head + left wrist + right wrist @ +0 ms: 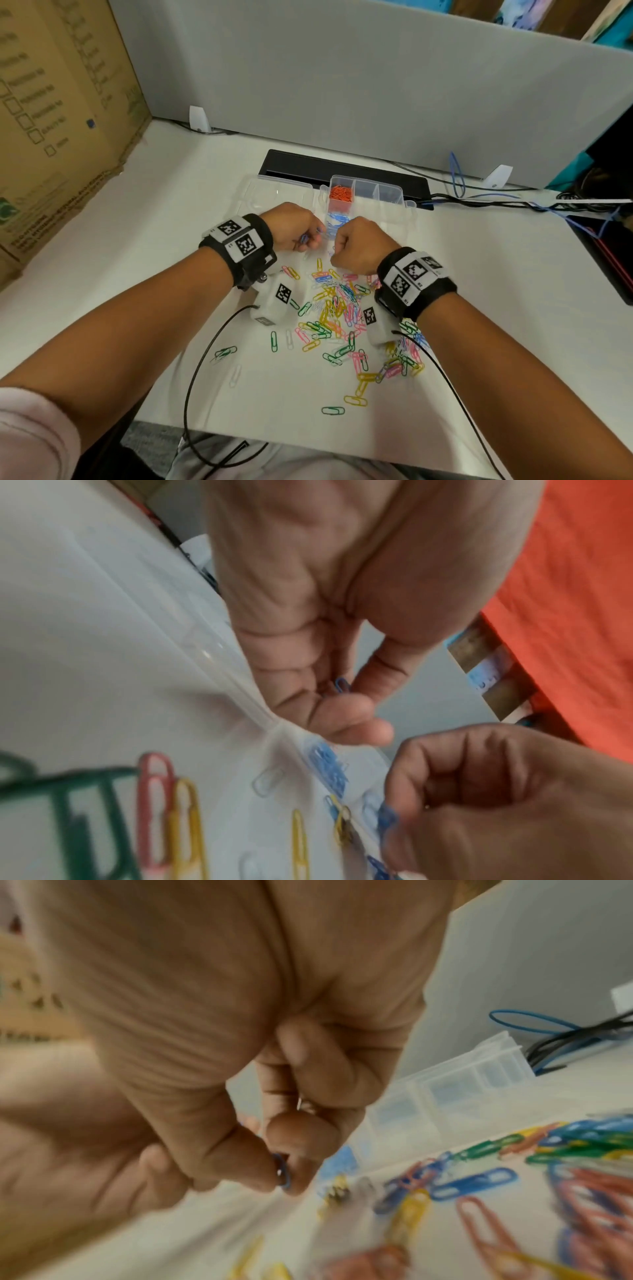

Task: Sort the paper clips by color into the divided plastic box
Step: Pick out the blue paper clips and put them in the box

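Both hands, left hand and right hand, mid-frame, each pinching a blue clip, mostly hidden by fingers

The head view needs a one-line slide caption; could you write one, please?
Both hands hold blue clips by the divided box, mixed clips below.

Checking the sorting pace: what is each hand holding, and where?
Left hand holds blue clips in curled fingers; right hand pinches a blue clip at its end.
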